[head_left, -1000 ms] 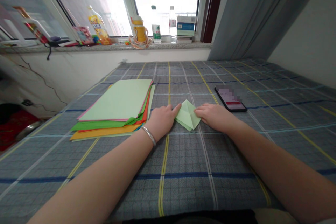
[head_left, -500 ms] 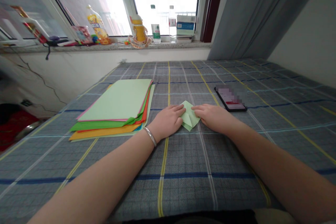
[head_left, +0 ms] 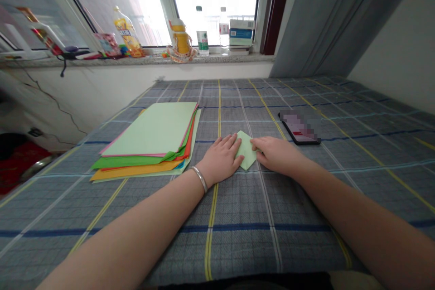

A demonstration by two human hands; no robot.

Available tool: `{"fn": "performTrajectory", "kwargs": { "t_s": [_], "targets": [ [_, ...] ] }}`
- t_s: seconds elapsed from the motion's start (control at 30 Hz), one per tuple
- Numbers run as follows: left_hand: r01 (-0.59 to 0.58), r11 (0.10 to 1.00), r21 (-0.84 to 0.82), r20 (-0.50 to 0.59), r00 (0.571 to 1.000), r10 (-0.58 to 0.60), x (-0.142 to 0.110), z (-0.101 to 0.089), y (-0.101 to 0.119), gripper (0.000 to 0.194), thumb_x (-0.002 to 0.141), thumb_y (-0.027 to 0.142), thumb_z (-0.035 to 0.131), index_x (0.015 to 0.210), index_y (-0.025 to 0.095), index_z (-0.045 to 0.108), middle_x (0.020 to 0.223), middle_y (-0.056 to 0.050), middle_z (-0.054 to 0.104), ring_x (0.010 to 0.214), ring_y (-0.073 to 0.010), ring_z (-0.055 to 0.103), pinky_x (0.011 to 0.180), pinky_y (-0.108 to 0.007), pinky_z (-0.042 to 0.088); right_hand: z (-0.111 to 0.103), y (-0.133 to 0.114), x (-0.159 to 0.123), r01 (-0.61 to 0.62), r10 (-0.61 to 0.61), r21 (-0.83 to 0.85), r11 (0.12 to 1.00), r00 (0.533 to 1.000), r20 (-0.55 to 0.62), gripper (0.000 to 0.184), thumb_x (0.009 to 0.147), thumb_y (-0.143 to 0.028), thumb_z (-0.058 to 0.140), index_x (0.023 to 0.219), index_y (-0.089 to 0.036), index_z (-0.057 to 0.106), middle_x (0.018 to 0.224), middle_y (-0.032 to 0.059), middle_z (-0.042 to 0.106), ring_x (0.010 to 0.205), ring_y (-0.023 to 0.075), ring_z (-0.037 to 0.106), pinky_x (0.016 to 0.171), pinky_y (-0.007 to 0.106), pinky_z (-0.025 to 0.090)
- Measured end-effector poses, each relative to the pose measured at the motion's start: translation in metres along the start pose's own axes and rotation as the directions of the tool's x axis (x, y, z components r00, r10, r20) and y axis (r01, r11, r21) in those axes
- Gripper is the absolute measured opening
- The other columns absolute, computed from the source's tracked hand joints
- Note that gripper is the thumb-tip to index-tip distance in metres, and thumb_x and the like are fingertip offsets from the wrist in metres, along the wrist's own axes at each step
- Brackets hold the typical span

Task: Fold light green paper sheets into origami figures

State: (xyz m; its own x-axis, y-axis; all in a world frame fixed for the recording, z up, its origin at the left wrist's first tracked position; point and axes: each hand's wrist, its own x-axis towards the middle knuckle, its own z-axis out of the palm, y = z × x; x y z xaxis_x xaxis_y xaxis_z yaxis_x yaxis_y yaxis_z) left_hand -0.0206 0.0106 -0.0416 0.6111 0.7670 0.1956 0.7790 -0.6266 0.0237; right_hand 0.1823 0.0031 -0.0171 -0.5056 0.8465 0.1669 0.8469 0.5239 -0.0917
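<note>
A small folded piece of light green paper (head_left: 247, 152) lies on the grey checked cloth (head_left: 238, 217) in the middle. My left hand (head_left: 222, 158), a silver bangle on its wrist, lies flat over the paper's left half with the fingers stretched out. My right hand (head_left: 277, 154) rests on the paper's right edge, fingers bent down onto it. Most of the paper is hidden under the two hands.
A stack of coloured paper sheets (head_left: 152, 140) lies to the left, light green on top. A phone (head_left: 301, 128) lies to the right, screen lit. Bottles and boxes (head_left: 183, 38) line the windowsill at the back. A grey curtain (head_left: 326, 18) hangs at the right.
My left hand has slid right over the folded paper, pressing a flap down flat. The paper now shows less. My right hand has stayed at its right edge.
</note>
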Motion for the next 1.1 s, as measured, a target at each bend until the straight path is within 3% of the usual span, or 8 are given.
{"fn": "performTrajectory", "kwargs": {
  "t_s": [0.07, 0.17, 0.33, 0.57, 0.8, 0.9, 1.1],
  "targets": [
    [0.01, 1.0, 0.019, 0.004, 1.0, -0.01, 0.0, 0.001, 0.0, 0.055, 0.096, 0.041, 0.031, 0.141, 0.011, 0.036, 0.149, -0.017, 0.031, 0.138, -0.0274, 0.031, 0.113, -0.047, 0.022, 0.003, -0.001, 0.0, 0.025, -0.024, 0.024, 0.999, 1.0, -0.01, 0.033, 0.09, -0.035, 0.047, 0.114, -0.018, 0.061, 0.117, 0.0111, 0.065, 0.11, 0.0249, 0.059, 0.092, 0.039, 0.045],
    [0.011, 0.999, 0.03, 0.032, 0.999, -0.012, 0.001, 0.002, 0.001, 0.057, 0.096, 0.041, 0.031, 0.143, 0.009, 0.032, 0.151, -0.018, 0.028, 0.139, -0.0275, 0.027, 0.113, -0.046, 0.021, 0.012, -0.001, 0.001, 0.077, -0.078, 0.054, 0.996, 0.997, 0.017, 0.061, 0.087, -0.049, 0.048, 0.135, -0.012, 0.047, 0.142, 0.0162, 0.046, 0.13, 0.0285, 0.043, 0.106, 0.044, 0.035],
    [-0.005, 0.998, 0.055, 0.072, 0.997, 0.001, 0.002, 0.003, 0.001, 0.057, 0.097, 0.039, 0.029, 0.143, 0.006, 0.031, 0.15, -0.017, 0.029, 0.14, -0.0258, 0.026, 0.114, -0.041, 0.021, 0.023, 0.003, 0.007, 0.036, -0.047, 0.103, 0.994, 0.993, 0.106, 0.08, 0.082, -0.057, 0.048, 0.145, -0.01, 0.033, 0.151, 0.0159, 0.028, 0.139, 0.0295, 0.028, 0.113, 0.045, 0.025],
    [-0.032, 0.997, 0.076, 0.015, 0.999, 0.03, 0.005, 0.002, 0.002, 0.053, 0.096, 0.037, 0.03, 0.139, 0.009, 0.037, 0.147, -0.014, 0.037, 0.137, -0.0254, 0.033, 0.113, -0.045, 0.023, 0.024, 0.005, 0.009, 0.022, -0.039, 0.145, 0.989, 0.993, 0.114, 0.082, 0.081, -0.057, 0.049, 0.146, -0.01, 0.031, 0.152, 0.0147, 0.027, 0.14, 0.0295, 0.025, 0.114, 0.044, 0.022],
    [-0.102, 0.994, 0.034, 0.009, 0.995, 0.102, 0.024, -0.002, -0.006, 0.045, 0.089, 0.027, 0.038, 0.129, 0.01, 0.045, 0.136, -0.015, 0.051, 0.127, -0.023, 0.046, 0.113, -0.043, 0.022, 0.026, 0.007, 0.021, -0.014, 0.0, 0.136, 0.991, 0.995, 0.097, 0.07, 0.085, -0.049, 0.045, 0.144, -0.014, 0.034, 0.15, 0.0109, 0.034, 0.139, 0.031, 0.026, 0.112, 0.046, 0.023],
    [-0.104, 0.995, -0.001, 0.019, 0.994, 0.104, 0.032, 0.002, -0.011, 0.044, 0.09, 0.027, 0.035, 0.13, 0.011, 0.044, 0.135, -0.014, 0.051, 0.129, -0.0217, 0.043, 0.114, -0.045, 0.019, 0.027, 0.011, 0.027, -0.015, 0.002, 0.133, 0.991, 0.995, 0.1, 0.067, 0.086, -0.049, 0.044, 0.143, -0.016, 0.035, 0.149, 0.0111, 0.035, 0.139, 0.0311, 0.026, 0.112, 0.047, 0.024],
    [0.006, 0.999, -0.042, 0.083, 0.997, -0.003, 0.038, 0.011, -0.014, 0.055, 0.093, 0.034, 0.028, 0.14, 0.005, 0.03, 0.146, -0.017, 0.038, 0.139, -0.0224, 0.029, 0.114, -0.044, 0.018, 0.031, 0.011, 0.031, -0.032, 0.022, 0.093, 0.995, 0.993, 0.112, 0.068, 0.09, -0.05, 0.035, 0.147, -0.014, 0.027, 0.153, 0.0102, 0.028, 0.141, 0.029, 0.022, 0.114, 0.046, 0.02]
  ]
}}
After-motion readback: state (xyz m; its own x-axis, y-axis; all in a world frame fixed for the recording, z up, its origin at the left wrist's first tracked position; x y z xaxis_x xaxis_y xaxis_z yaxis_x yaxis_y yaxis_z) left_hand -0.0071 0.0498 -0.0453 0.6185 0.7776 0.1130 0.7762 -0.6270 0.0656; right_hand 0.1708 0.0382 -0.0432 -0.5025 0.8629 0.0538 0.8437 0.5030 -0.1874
